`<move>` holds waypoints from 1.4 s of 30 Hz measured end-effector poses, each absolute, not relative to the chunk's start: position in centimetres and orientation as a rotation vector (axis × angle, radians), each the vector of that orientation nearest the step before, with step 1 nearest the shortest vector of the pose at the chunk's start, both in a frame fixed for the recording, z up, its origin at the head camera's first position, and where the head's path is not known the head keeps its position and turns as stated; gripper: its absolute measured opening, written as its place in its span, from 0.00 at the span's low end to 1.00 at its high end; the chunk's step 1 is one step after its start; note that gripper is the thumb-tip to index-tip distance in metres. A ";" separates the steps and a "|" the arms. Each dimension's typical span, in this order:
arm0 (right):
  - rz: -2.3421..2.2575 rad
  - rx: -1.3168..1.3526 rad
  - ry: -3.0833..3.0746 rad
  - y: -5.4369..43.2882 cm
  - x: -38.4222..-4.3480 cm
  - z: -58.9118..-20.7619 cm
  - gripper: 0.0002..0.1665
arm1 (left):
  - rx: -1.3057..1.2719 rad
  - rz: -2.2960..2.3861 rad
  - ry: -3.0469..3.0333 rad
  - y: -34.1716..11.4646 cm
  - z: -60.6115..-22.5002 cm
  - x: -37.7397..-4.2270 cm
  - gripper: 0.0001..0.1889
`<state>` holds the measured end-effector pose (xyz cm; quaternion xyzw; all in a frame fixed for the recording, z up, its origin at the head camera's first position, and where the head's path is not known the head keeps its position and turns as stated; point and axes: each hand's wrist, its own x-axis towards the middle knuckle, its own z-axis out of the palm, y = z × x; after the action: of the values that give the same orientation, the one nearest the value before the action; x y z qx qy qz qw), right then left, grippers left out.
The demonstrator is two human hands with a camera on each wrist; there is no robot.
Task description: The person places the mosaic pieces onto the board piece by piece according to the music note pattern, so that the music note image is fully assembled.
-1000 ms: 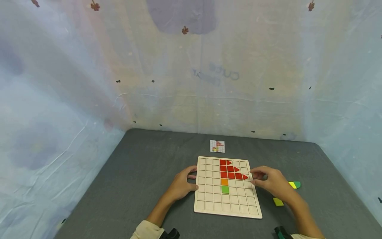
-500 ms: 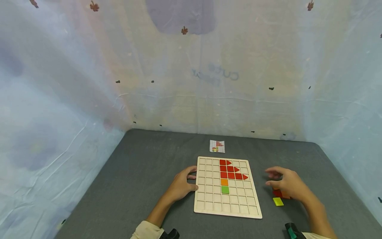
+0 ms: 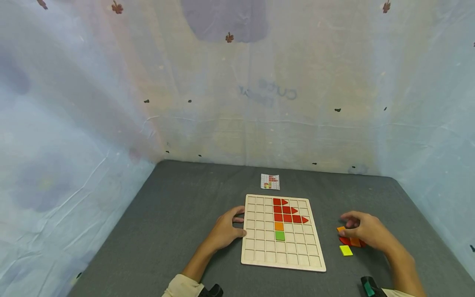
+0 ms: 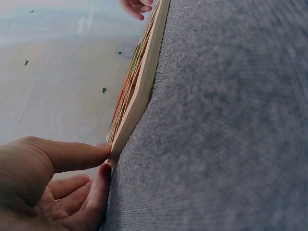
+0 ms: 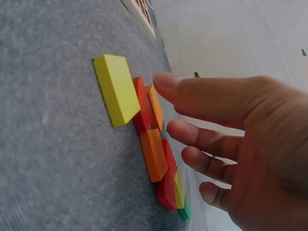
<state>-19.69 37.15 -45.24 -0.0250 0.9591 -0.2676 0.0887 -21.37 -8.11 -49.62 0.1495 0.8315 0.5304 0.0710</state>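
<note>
Left hand (image 3: 225, 229) touches board edge (image 3: 243, 245); right hand (image 3: 367, 230) seemingly clear of tiles (image 5: 153, 155).

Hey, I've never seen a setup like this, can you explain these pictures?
There's no machine here, just a person's bare left hand and right hand. One view is filmed from the head, looking forward and down; the others from each wrist. On the gray table lie a wooden board with colored tiles in some squares, a small picture card and some loose tiles. The left hand touches the board's edge; the right hand is close to the loose tiles, holding nothing that shows.
</note>
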 end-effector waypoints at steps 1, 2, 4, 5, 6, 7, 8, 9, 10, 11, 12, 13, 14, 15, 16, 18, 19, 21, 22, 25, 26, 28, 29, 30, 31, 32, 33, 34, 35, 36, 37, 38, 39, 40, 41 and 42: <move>-0.802 -0.083 2.848 37.2 -19.7 -45.2 0.34 | 0.450 1.595 2.501 -8.1 -49.6 -21.4 0.40; -0.809 -0.084 2.845 37.1 -19.6 -45.2 0.34 | 0.450 1.594 2.503 -8.1 -49.6 -21.4 0.40; -0.821 -0.099 2.841 36.9 -19.6 -45.3 0.32 | 0.451 1.593 2.505 -8.1 -49.6 -21.4 0.40; -0.831 -0.117 2.839 36.8 -19.6 -45.3 0.30 | 0.451 1.593 2.506 -8.1 -49.6 -21.4 0.40; -0.836 -0.120 2.840 36.7 -19.6 -45.3 0.29 | 0.451 1.593 2.506 -8.1 -49.6 -21.4 0.40; -0.837 -0.126 2.844 36.5 -19.6 -45.4 0.28 | 0.450 1.592 2.506 -8.1 -49.6 -21.4 0.40; -0.838 -0.135 2.849 36.4 -19.6 -45.4 0.27 | 0.449 1.592 2.505 -8.1 -49.6 -21.4 0.40; -0.837 -0.142 2.855 36.2 -19.7 -45.4 0.26 | 0.448 1.593 2.504 -8.0 -49.6 -21.3 0.40; -0.842 -0.146 2.857 36.1 -19.7 -45.5 0.26 | 0.456 1.592 2.505 -8.1 -49.5 -21.3 0.40; -0.841 -0.146 2.862 36.0 -19.8 -45.5 0.25 | 0.456 1.591 2.505 -8.1 -49.5 -21.3 0.40; -0.837 -0.146 2.869 35.9 -19.8 -45.5 0.25 | 0.458 1.590 2.505 -8.1 -49.5 -21.3 0.40; -0.838 -0.160 2.872 35.9 -19.8 -45.5 0.26 | 0.459 1.587 2.506 -8.1 -49.5 -21.3 0.40; -0.835 -0.169 2.877 35.9 -19.9 -45.5 0.26 | 0.463 1.586 2.507 -8.1 -49.5 -21.3 0.40; -0.833 -0.168 2.878 36.0 -19.8 -45.5 0.26 | 0.465 1.583 2.508 -8.1 -49.5 -21.2 0.40; -0.831 -0.170 2.876 36.1 -19.8 -45.5 0.26 | 0.466 1.581 2.510 -8.1 -49.5 -21.2 0.40; -0.818 -0.177 2.871 36.2 -19.8 -45.4 0.24 | 0.463 1.580 2.508 -8.1 -49.5 -21.2 0.40; -0.811 -0.180 2.867 36.3 -19.8 -45.4 0.23 | 0.462 1.579 2.507 -8.1 -49.5 -21.2 0.40; -0.803 -0.170 2.856 36.4 -19.8 -45.4 0.20 | 0.469 1.585 2.504 -8.1 -49.5 -21.2 0.40; -0.796 -0.169 2.854 36.4 -19.8 -45.5 0.19 | 0.470 1.588 2.502 -8.1 -49.5 -21.2 0.40; -0.768 -0.173 2.867 36.3 -19.9 -45.5 0.17 | 0.471 1.593 2.500 -8.1 -49.6 -21.3 0.40; -0.759 -0.175 2.874 36.2 -19.9 -45.6 0.17 | 0.472 1.594 2.501 -8.1 -49.6 -21.3 0.40; -0.740 -0.185 2.892 36.0 -19.9 -45.6 0.17 | 0.467 1.590 2.503 -8.1 -49.6 -21.2 0.40; -0.735 -0.192 2.901 35.9 -19.9 -45.7 0.16 | 0.465 1.588 2.503 -8.1 -49.6 -21.2 0.40; -0.732 -0.202 2.910 35.8 -19.9 -45.7 0.16 | 0.464 1.588 2.502 -8.1 -49.5 -21.2 0.40; -0.725 -0.208 2.919 35.6 -19.9 -45.7 0.16 | 0.463 1.587 2.503 -8.1 -49.6 -21.2 0.40; -0.721 -0.217 2.926 35.5 -19.9 -45.7 0.15 | 0.463 1.588 2.501 -8.1 -49.6 -21.2 0.40; -0.722 -0.227 2.932 35.3 -20.0 -45.7 0.15 | 0.465 1.590 2.500 -8.1 -49.6 -21.2 0.40; -0.726 -0.237 2.936 35.1 -19.9 -45.7 0.15 | 0.462 1.588 2.500 -8.0 -49.6 -21.2 0.40; -0.727 -0.254 2.941 34.9 -19.9 -45.6 0.15 | 0.464 1.592 2.498 -8.0 -49.6 -21.2 0.40; -0.736 -0.271 2.946 34.7 -19.9 -45.6 0.15 | 0.464 1.593 2.496 -8.0 -49.6 -21.2 0.40; -0.741 -0.283 2.954 34.4 -19.9 -45.6 0.15 | 0.468 1.596 2.495 -8.0 -49.6 -21.3 0.40; -0.749 -0.301 2.960 34.1 -19.8 -45.5 0.15 | 0.469 1.596 2.494 -8.0 -49.6 -21.3 0.40; -0.751 -0.313 2.970 33.8 -19.8 -45.5 0.15 | 0.467 1.593 2.495 -8.1 -49.6 -21.3 0.40; -0.755 -0.326 2.981 33.5 -19.7 -45.5 0.15 | 0.465 1.592 2.494 -8.1 -49.6 -21.3 0.40; -0.760 -0.339 2.989 33.1 -19.6 -45.4 0.15 | 0.465 1.593 2.492 -8.1 -49.6 -21.3 0.40; -0.766 -0.354 2.998 32.7 -19.6 -45.3 0.16 | 0.464 1.590 2.493 -8.1 -49.6 -21.3 0.40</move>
<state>-19.56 32.74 -45.27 -0.1137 0.9625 -0.2459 0.0136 -21.33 -8.08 -49.62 0.1548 0.8306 0.5298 0.0743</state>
